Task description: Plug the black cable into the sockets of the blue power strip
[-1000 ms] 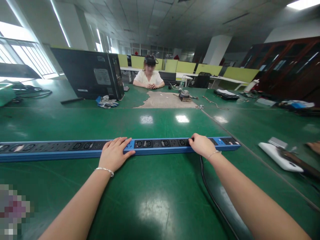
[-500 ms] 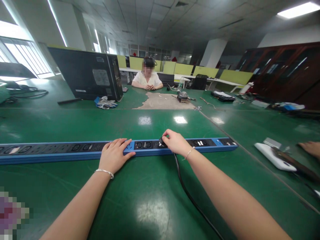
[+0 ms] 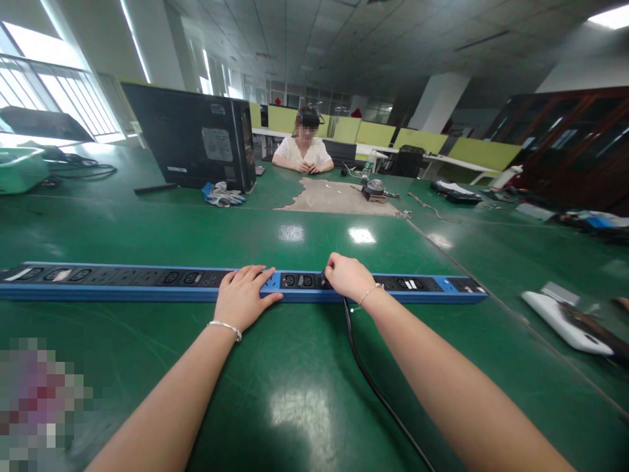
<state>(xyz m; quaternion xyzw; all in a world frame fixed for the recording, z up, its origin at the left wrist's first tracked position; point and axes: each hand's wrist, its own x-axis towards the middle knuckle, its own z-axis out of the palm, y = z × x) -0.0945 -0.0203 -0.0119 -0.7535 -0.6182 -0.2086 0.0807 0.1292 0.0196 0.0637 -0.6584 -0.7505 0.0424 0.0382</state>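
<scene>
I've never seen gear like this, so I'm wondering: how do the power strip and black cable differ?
The power strip is blue and black with sockets; the black cable is plain. The power strip runs straight, while the black cable curves. The left hand rests on the power strip; the right hand grips the black cable's end. Both show black.

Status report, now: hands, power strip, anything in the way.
Left hand rests across blue power strip. Right hand pinches black plug at strip. Fingers block view of plug's seating; black cable trails left of right forearm.
</scene>
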